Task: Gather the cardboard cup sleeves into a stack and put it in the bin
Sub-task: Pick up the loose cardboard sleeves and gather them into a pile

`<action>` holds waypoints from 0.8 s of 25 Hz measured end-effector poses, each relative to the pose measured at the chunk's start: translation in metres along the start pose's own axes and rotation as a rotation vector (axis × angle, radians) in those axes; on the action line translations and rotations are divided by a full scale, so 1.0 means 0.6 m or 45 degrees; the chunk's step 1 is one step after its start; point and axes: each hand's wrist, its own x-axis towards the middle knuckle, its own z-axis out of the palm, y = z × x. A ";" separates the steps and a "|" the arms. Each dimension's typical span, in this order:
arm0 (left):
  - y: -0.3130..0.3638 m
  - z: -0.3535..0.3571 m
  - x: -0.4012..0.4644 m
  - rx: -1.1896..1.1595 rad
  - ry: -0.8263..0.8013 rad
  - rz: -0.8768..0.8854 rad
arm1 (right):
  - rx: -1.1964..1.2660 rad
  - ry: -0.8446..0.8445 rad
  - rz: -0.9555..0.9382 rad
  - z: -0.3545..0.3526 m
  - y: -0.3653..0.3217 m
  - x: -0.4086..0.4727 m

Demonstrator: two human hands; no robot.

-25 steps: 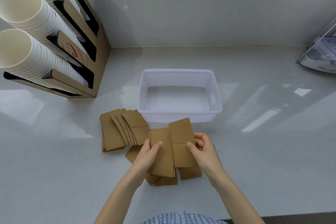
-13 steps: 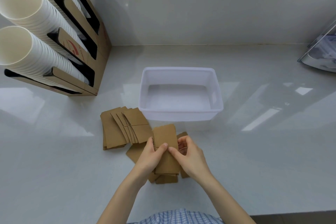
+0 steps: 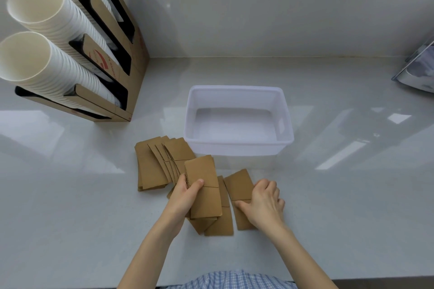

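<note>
Brown cardboard sleeves fanned flat beside empty white bin.

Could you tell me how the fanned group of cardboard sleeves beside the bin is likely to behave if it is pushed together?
The fanned sleeves lie flat and overlapping, so they would probably slide over one another. Their thin corrugated edges suggest they are light, fairly stiff pieces. On the glossy counter they may skid rather than square up.

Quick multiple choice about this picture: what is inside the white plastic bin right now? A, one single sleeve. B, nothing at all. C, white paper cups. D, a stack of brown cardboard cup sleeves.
B: the white plastic bin shows only its bare floor, while the brown cardboard cup sleeves all lie on the counter in front of it or sit in the left hand.
</note>
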 end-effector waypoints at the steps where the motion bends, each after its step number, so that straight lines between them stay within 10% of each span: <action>1: -0.001 -0.001 0.000 0.003 0.003 -0.008 | 0.056 -0.013 0.002 0.000 0.000 0.001; 14: 0.002 0.000 -0.006 -0.035 -0.035 -0.035 | 1.139 -0.147 -0.093 -0.060 -0.004 0.002; 20: 0.005 0.012 -0.014 -0.060 -0.095 0.004 | 1.013 -0.155 -0.223 -0.042 -0.033 -0.004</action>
